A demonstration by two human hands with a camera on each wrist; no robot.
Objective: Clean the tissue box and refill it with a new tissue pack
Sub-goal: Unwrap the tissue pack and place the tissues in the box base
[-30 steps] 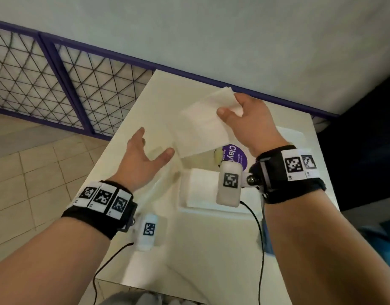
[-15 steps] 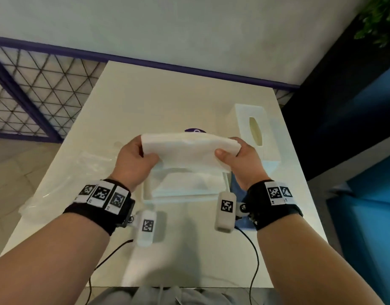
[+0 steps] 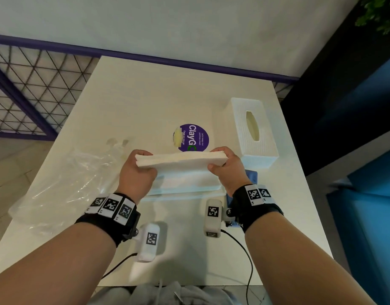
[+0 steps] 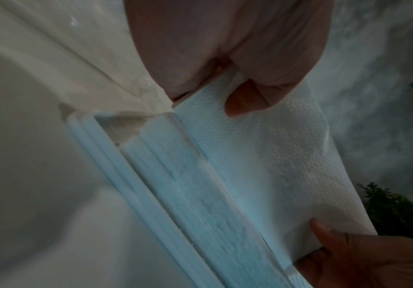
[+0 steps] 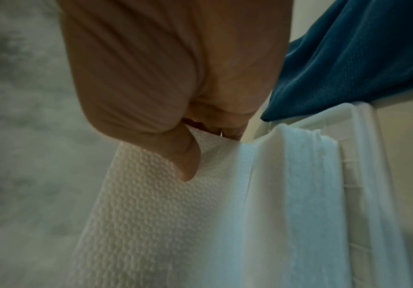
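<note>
One tissue stack [image 3: 181,160], pinched at its ends by the left hand [image 3: 135,172] and right hand [image 3: 229,170], now sits lower over the box base [image 3: 185,192]; one tissue box cover [image 3: 253,130] stands on the desk [image 3: 134,102].

White all over here: the tissue stack [image 3: 181,160] is white with a fine embossed dimple pattern, plain to see in both wrist views. The tissue box cover [image 3: 253,128] is white too, with a ribbed texture down its sides, and the box base [image 3: 185,192] shows white with a bluish cast. The worktop [image 3: 145,95] is cream. There's a round purple sticker [image 3: 195,137] with white lettering, a deep blue cloth [image 5: 363,48], a clear glossy plastic wrapper [image 3: 64,183], and black wristbands [image 3: 114,219] carrying black-and-white square markers.
</note>
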